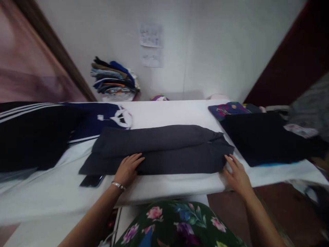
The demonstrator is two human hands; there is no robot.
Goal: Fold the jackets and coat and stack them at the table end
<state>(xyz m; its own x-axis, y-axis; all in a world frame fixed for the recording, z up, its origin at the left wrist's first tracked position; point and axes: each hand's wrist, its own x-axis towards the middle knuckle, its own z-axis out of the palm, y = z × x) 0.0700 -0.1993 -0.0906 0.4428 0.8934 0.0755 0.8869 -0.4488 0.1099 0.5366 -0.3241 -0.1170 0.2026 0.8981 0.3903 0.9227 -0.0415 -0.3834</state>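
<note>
While a sheer pinkish curtain (28,51) hangs at the far left, the white-covered table (164,113) beside it is pretty loaded. First up is a big black garment with white stripes (33,137), lying flat and overlapping a navy garment with a white-trimmed neckline (87,120) and a little white tag. A glossy dark phone (92,181) pokes out from under the near left corner of the folded charcoal-grey garment (167,154), so that bit's kinda blocked. Behind, there's a lumpy stack of folded multicoloured fabric (113,80) against the wall.

The grey piece sits mid-table as a long, smooth, matte rectangle, with a lengthwise fold line and a bunched, creased right end. The left hand (128,168), silver bracelet (118,186) on its wrist, lies open on the near edge, fingers spread a little. The right hand (236,174) has bent fingers touching the right end; can't tell if it's actually pinching the cloth.

Further right there's a navy cloth with reddish floral patterning (227,109), then a flat black folded cloth (267,137) with a bright blue edge peeking out underneath.
</note>
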